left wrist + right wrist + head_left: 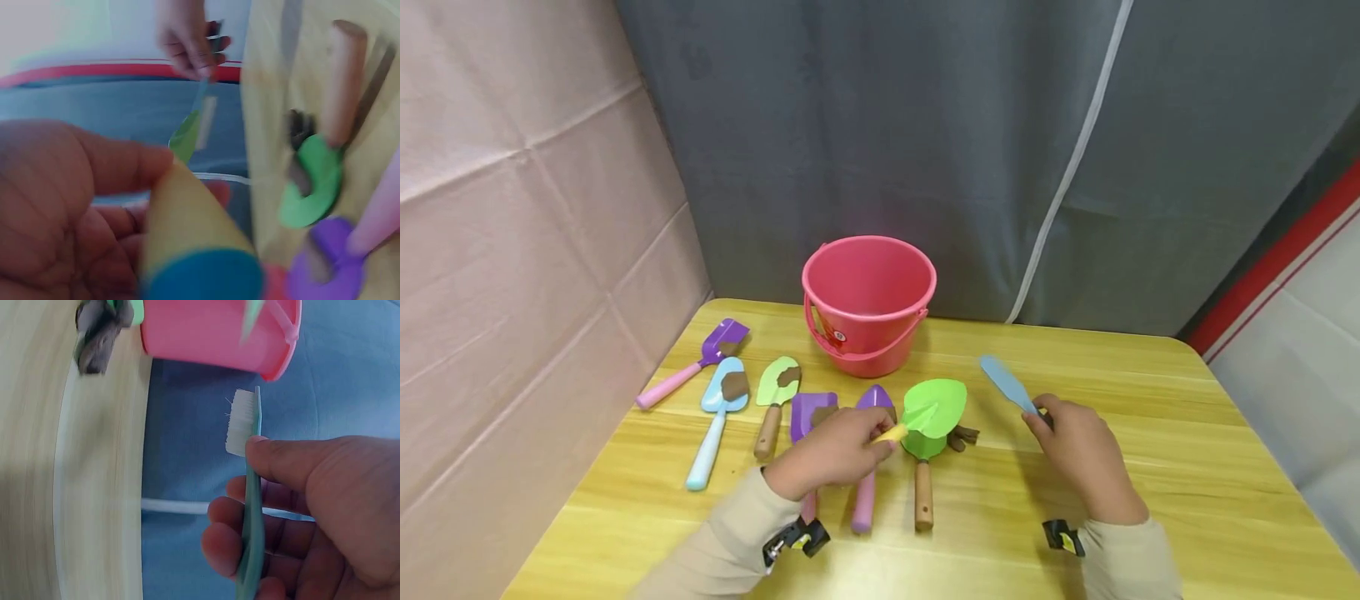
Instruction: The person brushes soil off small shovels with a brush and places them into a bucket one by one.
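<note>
My left hand [838, 446] pinches the yellow, blue-ended handle [194, 237] of a toy shovel whose light green blade [936, 407] points up and right above the table. In my right hand [1078, 446] is a pale blue brush [1006, 383], gripped by its handle; its white bristles [241, 423] show in the right wrist view. Below the raised shovel lies a green shovel with a wooden handle [923, 496], dark brown lumps [964, 437] beside its blade. Two purple shovels [875, 398] with pink handles lie partly hidden under my left forearm and hand.
A pink bucket [868, 312] stands upright at the back of the wooden table [1187, 467]. On the left lie a purple shovel [673, 385], a blue shovel [706, 454] and a green one [767, 429], each with a brown patch on its blade. A grey curtain [880, 125] hangs behind.
</note>
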Demonstrator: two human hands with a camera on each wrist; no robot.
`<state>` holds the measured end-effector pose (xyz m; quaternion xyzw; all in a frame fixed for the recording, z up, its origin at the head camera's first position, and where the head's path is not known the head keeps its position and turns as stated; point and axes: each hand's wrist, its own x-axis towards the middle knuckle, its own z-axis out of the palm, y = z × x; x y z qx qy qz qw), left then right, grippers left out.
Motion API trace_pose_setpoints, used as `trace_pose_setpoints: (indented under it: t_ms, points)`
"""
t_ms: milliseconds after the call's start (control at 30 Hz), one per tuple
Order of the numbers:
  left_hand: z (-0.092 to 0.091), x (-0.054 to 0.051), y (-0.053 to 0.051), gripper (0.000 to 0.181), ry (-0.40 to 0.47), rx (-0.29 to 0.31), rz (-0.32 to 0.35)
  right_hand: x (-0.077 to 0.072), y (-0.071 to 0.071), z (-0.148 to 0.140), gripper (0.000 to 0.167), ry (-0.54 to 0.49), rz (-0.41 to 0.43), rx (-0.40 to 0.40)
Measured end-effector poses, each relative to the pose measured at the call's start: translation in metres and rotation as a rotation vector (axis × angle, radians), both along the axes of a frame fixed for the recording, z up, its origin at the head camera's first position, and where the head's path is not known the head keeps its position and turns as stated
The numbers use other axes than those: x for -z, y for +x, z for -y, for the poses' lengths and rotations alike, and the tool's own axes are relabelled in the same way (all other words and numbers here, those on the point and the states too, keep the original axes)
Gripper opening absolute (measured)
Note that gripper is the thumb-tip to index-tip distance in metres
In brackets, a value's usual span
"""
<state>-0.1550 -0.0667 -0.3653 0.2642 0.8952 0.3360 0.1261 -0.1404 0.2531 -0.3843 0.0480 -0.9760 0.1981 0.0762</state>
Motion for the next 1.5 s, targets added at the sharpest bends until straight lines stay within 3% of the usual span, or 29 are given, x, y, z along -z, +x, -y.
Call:
trace_pose_setpoints:
  t_ms: [100, 167, 267, 367, 467, 567, 633, 733, 800, 900, 1033, 1167, 1267, 1500]
  points:
    - [0.014, -0.030, -0.004, 0.007, 0.022, 0.052, -0.010, 0.000, 0.003, -0.009, 0.025, 0.006, 0.015, 0.018]
    - [0.023, -0.057, -0.009, 0.006, 0.034, 0.077, -0.002, 0.000, 0.004, -0.015, 0.025, 0.012, 0.018, 0.025]
    - [0.031, -0.099, -0.019, 0.008, 0.027, 0.065, -0.015, 0.001, 0.005, -0.020, 0.025, 0.015, 0.013, 0.036]
    - [0.036, -0.135, -0.034, 0.010, 0.008, 0.007, -0.054, 0.002, 0.004, -0.020, 0.027, 0.006, 0.015, 0.034]
    - [0.041, -0.163, -0.051, 0.013, -0.005, -0.106, -0.121, 0.002, 0.003, -0.016, 0.028, -0.004, 0.020, 0.034]
    - [0.047, -0.182, -0.069, 0.019, 0.011, -0.216, -0.145, 0.002, 0.002, -0.013, 0.028, -0.012, 0.017, 0.034]
    - [0.050, -0.190, -0.081, 0.020, 0.018, -0.275, -0.178, 0.002, 0.002, -0.011, 0.027, -0.018, 0.015, 0.033]
    - [0.052, -0.193, -0.100, 0.019, 0.025, -0.331, -0.249, 0.003, 0.001, -0.009, 0.027, -0.028, 0.014, 0.029]
    - [0.051, -0.188, -0.113, 0.019, 0.028, -0.345, -0.313, 0.004, 0.000, -0.007, 0.027, -0.032, 0.014, 0.025]
    - [0.048, -0.172, -0.130, 0.027, 0.053, -0.346, -0.377, 0.007, -0.001, -0.004, 0.026, -0.036, 0.020, 0.017]
    - [0.043, -0.143, -0.146, 0.040, 0.098, -0.354, -0.387, 0.010, -0.001, 0.000, 0.025, -0.037, 0.021, 0.006]
    - [0.040, -0.119, -0.155, 0.037, 0.076, -0.370, -0.409, 0.011, 0.000, 0.001, 0.024, -0.038, 0.011, 0.003]
    - [0.037, -0.106, -0.156, 0.032, 0.036, -0.355, -0.431, 0.011, 0.000, 0.002, 0.023, -0.037, 0.006, 0.003]
    - [0.033, -0.096, -0.155, 0.023, -0.038, -0.278, -0.422, 0.011, 0.000, 0.003, 0.022, -0.044, 0.012, -0.001]
